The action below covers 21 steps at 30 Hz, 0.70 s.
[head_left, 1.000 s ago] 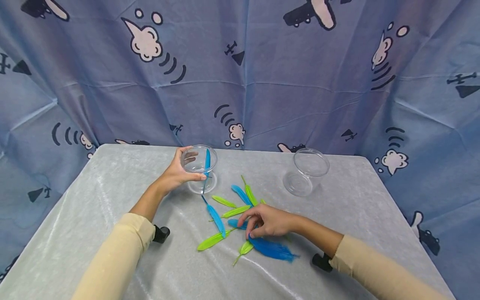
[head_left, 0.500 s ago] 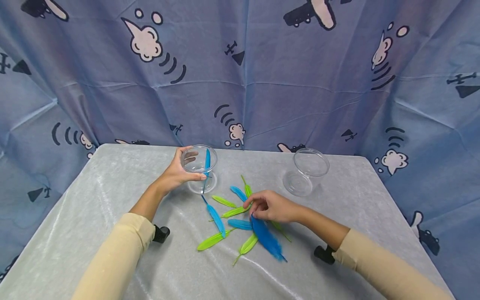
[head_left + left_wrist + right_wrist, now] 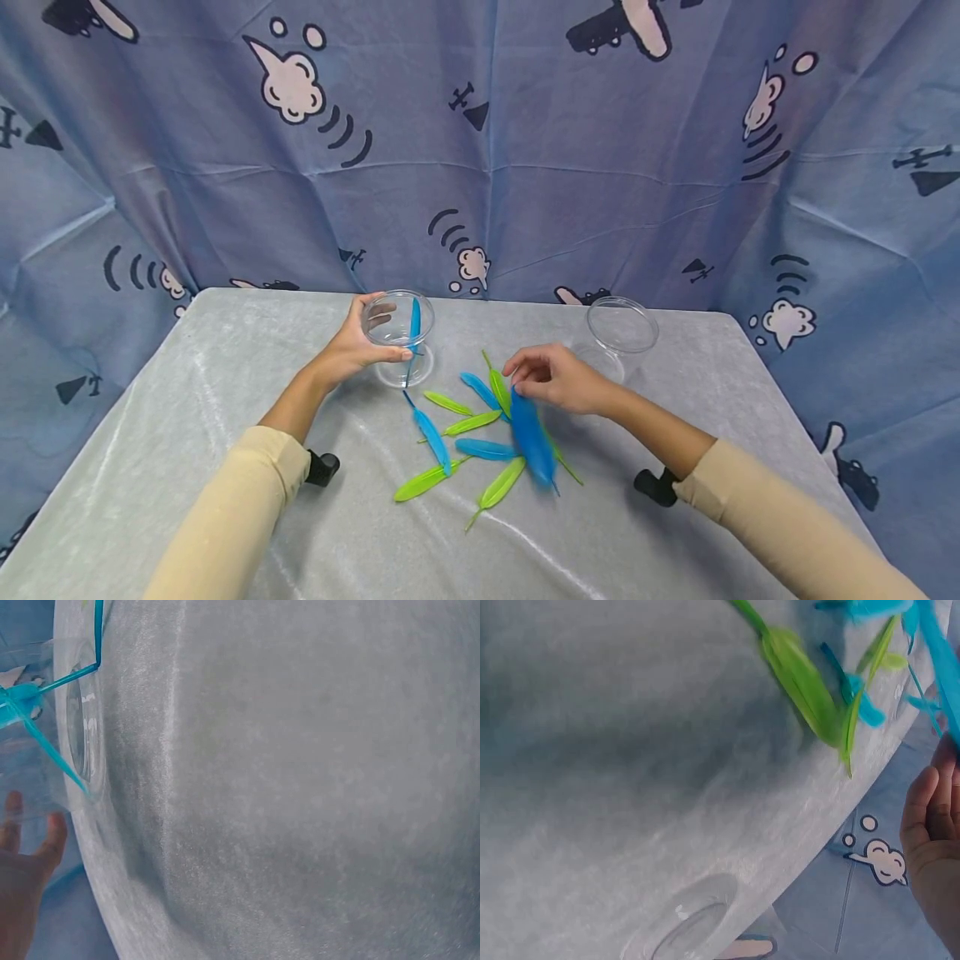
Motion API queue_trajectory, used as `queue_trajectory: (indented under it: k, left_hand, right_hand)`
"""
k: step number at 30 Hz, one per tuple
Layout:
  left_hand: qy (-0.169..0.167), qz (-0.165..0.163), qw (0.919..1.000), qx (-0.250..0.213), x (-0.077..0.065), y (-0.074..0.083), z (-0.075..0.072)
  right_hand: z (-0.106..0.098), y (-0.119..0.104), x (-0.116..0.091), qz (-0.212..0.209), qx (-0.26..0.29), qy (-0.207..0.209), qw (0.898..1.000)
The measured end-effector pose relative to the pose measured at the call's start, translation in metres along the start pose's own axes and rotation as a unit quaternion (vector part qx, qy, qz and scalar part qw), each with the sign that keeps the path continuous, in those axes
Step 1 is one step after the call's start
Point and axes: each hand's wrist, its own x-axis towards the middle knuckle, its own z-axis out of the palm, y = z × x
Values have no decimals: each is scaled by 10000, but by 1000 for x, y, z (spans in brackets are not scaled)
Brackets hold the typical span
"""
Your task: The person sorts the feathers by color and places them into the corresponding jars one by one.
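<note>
My left hand (image 3: 352,346) grips a clear plastic cup (image 3: 386,367) standing at the back left of the table. Inside the cup leans a light blue feather (image 3: 416,318); its quill also shows through the cup wall (image 3: 82,735) in the left wrist view. Between thumb and fingers, my right hand (image 3: 564,382) pinches a larger blue feather (image 3: 534,442) by its upper end, and it hangs down over the pile. Below and to the left lie several loose feathers, among them a green feather (image 3: 501,485) and a blue feather (image 3: 432,435).
A second clear cup (image 3: 624,327) stands at the back right, partly behind my right hand. A grey cloth covers the table (image 3: 360,533). A blue patterned curtain (image 3: 525,150) hangs behind its far edge.
My right hand has lifted the larger blue feather and carried it away from me, up over the pile, the feather turning to hang downward. My left hand and its cup have stayed still.
</note>
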Motion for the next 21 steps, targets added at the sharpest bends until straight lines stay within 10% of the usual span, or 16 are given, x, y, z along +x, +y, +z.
queue_trajectory:
  k: [21]
  left_hand:
    - [-16, -19, 10000, -5, 1, -1, -1]
  right_hand:
    - [-23, -13, 17, 300, -70, 1352, 9903]
